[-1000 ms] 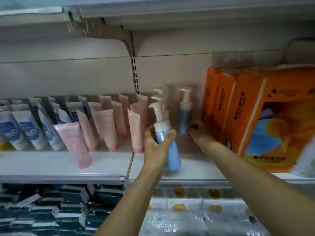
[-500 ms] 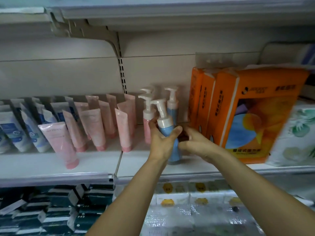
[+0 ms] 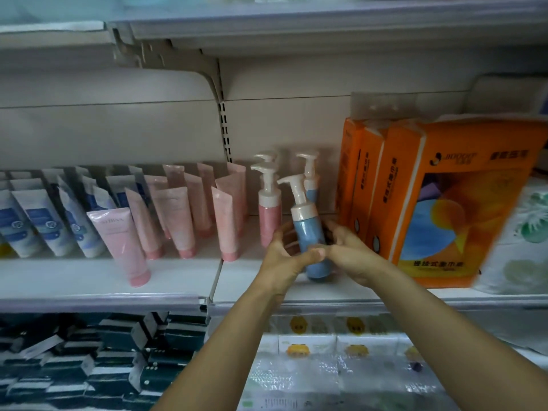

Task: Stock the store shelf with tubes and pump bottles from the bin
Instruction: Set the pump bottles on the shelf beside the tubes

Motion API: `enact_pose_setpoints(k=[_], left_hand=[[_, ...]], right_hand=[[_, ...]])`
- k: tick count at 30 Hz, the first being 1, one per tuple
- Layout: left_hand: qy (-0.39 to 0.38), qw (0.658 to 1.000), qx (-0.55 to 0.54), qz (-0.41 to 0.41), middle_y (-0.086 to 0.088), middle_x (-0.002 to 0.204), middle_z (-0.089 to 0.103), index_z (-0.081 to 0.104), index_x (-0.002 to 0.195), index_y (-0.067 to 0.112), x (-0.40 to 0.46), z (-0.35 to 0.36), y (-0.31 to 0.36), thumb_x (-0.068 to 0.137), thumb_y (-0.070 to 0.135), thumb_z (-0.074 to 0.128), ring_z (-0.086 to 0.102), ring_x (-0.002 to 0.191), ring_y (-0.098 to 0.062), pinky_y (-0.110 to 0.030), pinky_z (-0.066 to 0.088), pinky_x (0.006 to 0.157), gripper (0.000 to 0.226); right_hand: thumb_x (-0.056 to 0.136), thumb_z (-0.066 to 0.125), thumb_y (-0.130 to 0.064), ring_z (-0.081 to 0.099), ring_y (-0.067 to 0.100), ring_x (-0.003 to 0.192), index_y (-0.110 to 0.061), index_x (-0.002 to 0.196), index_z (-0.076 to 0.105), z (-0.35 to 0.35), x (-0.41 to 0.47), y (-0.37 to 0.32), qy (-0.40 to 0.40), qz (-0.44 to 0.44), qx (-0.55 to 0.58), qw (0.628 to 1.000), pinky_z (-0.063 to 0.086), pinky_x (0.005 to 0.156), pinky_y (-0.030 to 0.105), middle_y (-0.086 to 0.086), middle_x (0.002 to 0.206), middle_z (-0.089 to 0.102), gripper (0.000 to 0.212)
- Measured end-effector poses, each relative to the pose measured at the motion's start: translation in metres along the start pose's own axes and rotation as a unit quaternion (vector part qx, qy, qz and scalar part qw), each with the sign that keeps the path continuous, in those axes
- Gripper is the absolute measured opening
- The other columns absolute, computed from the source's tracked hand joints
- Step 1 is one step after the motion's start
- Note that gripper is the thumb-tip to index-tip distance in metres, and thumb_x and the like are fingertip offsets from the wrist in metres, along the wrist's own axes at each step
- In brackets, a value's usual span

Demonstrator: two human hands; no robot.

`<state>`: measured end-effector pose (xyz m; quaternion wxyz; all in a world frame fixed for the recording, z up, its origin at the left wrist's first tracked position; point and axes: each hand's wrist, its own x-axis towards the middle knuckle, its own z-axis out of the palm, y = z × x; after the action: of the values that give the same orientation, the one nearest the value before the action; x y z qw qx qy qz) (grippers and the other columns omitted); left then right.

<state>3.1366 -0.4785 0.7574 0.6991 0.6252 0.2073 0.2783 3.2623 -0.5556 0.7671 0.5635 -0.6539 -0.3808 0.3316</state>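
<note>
Since a second ago, the right hand (image 3: 353, 256) has been drawn back from beside the orange tissue packs (image 3: 421, 203) and brought against the blue pump bottle (image 3: 311, 238), which has been shifted rightward along the shelf (image 3: 166, 277). The bottle is now cupped from both sides: the left hand (image 3: 284, 256) is curled round its body, the thumb laid across the front, while the right hand's fingers are wrapped round the far side. It is held slightly tilted, its base at or just above the shelf surface; contact cannot be confirmed. It stands in front of a second blue pump bottle (image 3: 310, 179) and just right of the pink pump bottles (image 3: 268, 203), with pink tubes (image 3: 178, 221) further left. The bottle is judged light and rigid, its smooth plastic probably slippery; the body, not the thin pump head, is judged the safest place for a hold.
</note>
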Motion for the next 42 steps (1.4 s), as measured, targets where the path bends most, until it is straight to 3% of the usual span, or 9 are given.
enact_pose_setpoints(k=[3, 7, 9, 17, 22, 26, 34, 39, 42], left_hand=[[0.0, 1.0, 0.001, -0.002, -0.008, 0.118, 0.065, 0.046, 0.128, 0.02, 0.001, -0.001, -0.001, 0.079, -0.014, 0.061, 0.063, 0.109, -0.021, -0.037, 0.057, 0.082, 0.062], [0.013, 1.0, -0.001, -0.005, -0.008, 0.117, 0.064, 0.046, 0.129, 0.018, 0.0, 0.0, 0.0, 0.078, -0.02, 0.05, 0.063, 0.104, -0.017, -0.026, 0.055, 0.068, 0.063], [0.018, 1.0, -0.004, -0.007, -0.009, 0.118, 0.063, 0.046, 0.128, 0.018, 0.0, -0.001, 0.001, 0.077, -0.021, 0.046, 0.062, 0.103, -0.017, -0.022, 0.053, 0.064, 0.064], [0.006, 0.999, 0.034, 0.011, -0.008, 0.125, 0.062, 0.049, 0.135, 0.017, 0.011, 0.001, 0.006, 0.077, -0.018, 0.04, 0.06, 0.114, -0.022, -0.034, 0.052, 0.089, 0.068], [-0.015, 0.996, 0.08, -0.027, -0.004, 0.125, 0.062, 0.046, 0.139, 0.02, 0.016, 0.006, 0.009, 0.084, -0.009, 0.043, 0.059, 0.101, -0.022, -0.033, 0.045, 0.08, 0.062], [-0.012, 0.995, 0.086, -0.044, -0.005, 0.111, 0.064, 0.055, 0.122, 0.02, 0.017, 0.008, 0.011, 0.088, -0.005, 0.046, 0.055, 0.092, -0.018, -0.033, 0.048, 0.084, 0.043], [0.048, 0.993, 0.053, -0.095, 0.003, 0.093, 0.059, 0.054, 0.093, 0.029, 0.017, 0.003, 0.012, 0.093, 0.003, 0.05, 0.056, 0.098, -0.02, -0.041, 0.048, 0.097, 0.026], [0.075, 0.992, 0.041, -0.093, -0.017, 0.131, 0.054, 0.049, 0.127, 0.016, 0.016, -0.001, 0.013, 0.092, 0.008, 0.052, 0.056, 0.106, -0.023, -0.034, 0.053, 0.087, 0.036], [0.095, 0.992, 0.027, -0.085, -0.014, 0.12, 0.058, 0.049, 0.132, 0.01, 0.014, -0.005, 0.014, 0.092, 0.007, 0.051, 0.058, 0.103, -0.022, -0.032, 0.053, 0.083, 0.04]], right_hand=[[0.083, 0.067, 0.0, 0.065, 0.023, 0.107, -0.019, 0.139, 0.043, 0.002, 0.0, 0.0, 0.014, 0.016, 0.009, 1.0, 0.052, 0.095, 0.048, 0.007, 0.123, 0.063, 0.064], [0.077, 0.077, -0.017, 0.062, 0.017, 0.103, -0.021, 0.124, 0.05, 0.01, 0.001, -0.004, 0.048, -0.041, -0.226, 0.972, 0.051, 0.094, 0.041, 0.001, 0.113, 0.063, 0.054], [0.076, 0.079, -0.022, 0.061, 0.016, 0.105, -0.021, 0.127, 0.05, 0.012, 0.003, -0.006, 0.048, -0.043, -0.239, 0.969, 0.05, 0.094, 0.039, 0.0, 0.115, 0.061, 0.058], [0.07, 0.083, -0.022, 0.061, 0.018, 0.11, -0.025, 0.125, 0.046, 0.013, 0.015, 0.009, 0.146, -0.054, -0.146, 0.977, 0.05, 0.097, 0.042, 0.001, 0.12, 0.062, 0.066], [0.079, 0.076, -0.013, 0.054, 0.024, 0.118, -0.018, 0.131, 0.045, 0.012, 0.029, 0.01, 0.173, -0.022, -0.169, 0.97, 0.042, 0.096, 0.032, 0.005, 0.123, 0.057, 0.061], [0.077, 0.079, -0.017, 0.05, 0.029, 0.126, -0.016, 0.132, 0.042, 0.012, 0.048, 0.011, 0.195, 0.0, -0.181, 0.964, 0.039, 0.107, 0.042, 0.01, 0.131, 0.053, 0.067], [0.084, 0.072, -0.026, 0.042, 0.029, 0.132, -0.018, 0.14, 0.034, 0.013, 0.058, 0.013, 0.21, 0.015, -0.198, 0.957, 0.031, 0.11, 0.038, 0.008, 0.139, 0.045, 0.067], [0.086, 0.069, -0.017, 0.049, 0.031, 0.124, -0.011, 0.146, 0.025, 0.005, 0.044, 0.017, 0.184, 0.017, -0.204, 0.962, 0.042, 0.102, 0.04, 0.013, 0.139, 0.046, 0.075], [0.083, 0.071, -0.016, 0.051, 0.03, 0.124, -0.018, 0.143, 0.03, 0.009, 0.04, 0.017, 0.195, 0.009, -0.202, 0.96, 0.044, 0.103, 0.042, 0.008, 0.136, 0.05, 0.073]])
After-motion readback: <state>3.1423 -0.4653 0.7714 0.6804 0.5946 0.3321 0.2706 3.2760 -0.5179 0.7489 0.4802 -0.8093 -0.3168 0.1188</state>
